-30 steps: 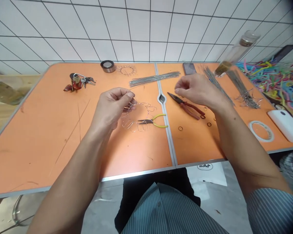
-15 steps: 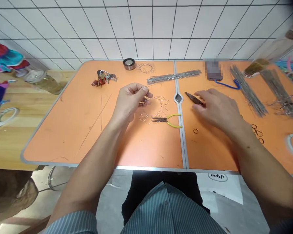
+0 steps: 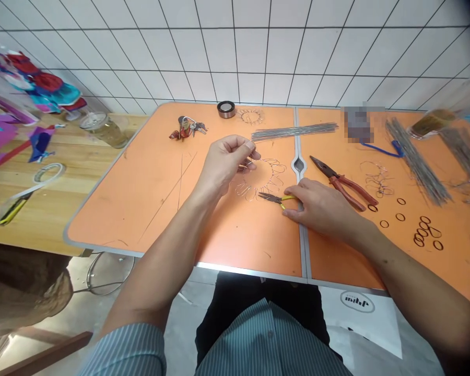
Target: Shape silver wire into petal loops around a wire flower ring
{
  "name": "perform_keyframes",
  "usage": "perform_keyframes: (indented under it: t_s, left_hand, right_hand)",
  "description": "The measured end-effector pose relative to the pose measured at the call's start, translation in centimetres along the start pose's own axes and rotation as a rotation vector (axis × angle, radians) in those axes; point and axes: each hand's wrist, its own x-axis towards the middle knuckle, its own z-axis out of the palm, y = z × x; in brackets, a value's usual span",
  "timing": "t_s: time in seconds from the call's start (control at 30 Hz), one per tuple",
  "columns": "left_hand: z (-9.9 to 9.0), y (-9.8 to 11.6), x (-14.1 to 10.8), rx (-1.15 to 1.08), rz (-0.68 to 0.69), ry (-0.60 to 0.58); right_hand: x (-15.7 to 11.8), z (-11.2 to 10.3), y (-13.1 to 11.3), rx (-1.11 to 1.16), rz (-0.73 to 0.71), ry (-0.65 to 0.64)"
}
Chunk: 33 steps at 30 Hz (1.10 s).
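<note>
My left hand (image 3: pixel 229 162) pinches a ring of thin wire bent into petal-like loops (image 3: pixel 276 175), which spreads out to the right of the fingers just over the orange table (image 3: pixel 235 245). My right hand (image 3: pixel 321 203) has its fingers closed around the yellow handles of small needle-nose pliers (image 3: pixel 273 197), whose dark jaws point left, close to the wire loops. Beyond that hand, larger pliers with red handles (image 3: pixel 347 185) lie on the table. Part of the wire ring is hidden behind my left fingers.
At the back lie a bundle of straight wires (image 3: pixel 293 130), a roll of black tape (image 3: pixel 226 109), a second wire ring (image 3: pixel 250 116) and keys (image 3: pixel 190 128). Several small dark rings (image 3: pixel 423 230) and more wire bundles (image 3: pixel 419 162) are on the right. A metal seam (image 3: pixel 303 224) divides the table.
My right hand has let go of the red-handled pliers and moved left and down to take hold of the yellow-handled pliers. The left hand keeps its pinch. The view has shifted slightly.
</note>
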Motion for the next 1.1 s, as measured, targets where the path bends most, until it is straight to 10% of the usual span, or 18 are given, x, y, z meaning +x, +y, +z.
perform_keyframes:
  t_s: [0.37, 0.77, 1.1]
  left_hand:
    - [-1.1, 0.9, 0.1, -0.071, 0.028, 0.007]
    - [-1.3, 1.2, 0.0, -0.072, 0.011, -0.026]
    - [-0.6, 0.1, -0.1, -0.022, -0.014, -0.119]
  right_hand:
    - [-0.4, -2.0, -1.2, 0.118, 0.144, -0.187]
    - [-1.2, -6.8, 1.4, 0.595, 0.264, 0.028]
    - [2.6, -8.5, -0.3, 0.188, 0.066, 0.052]
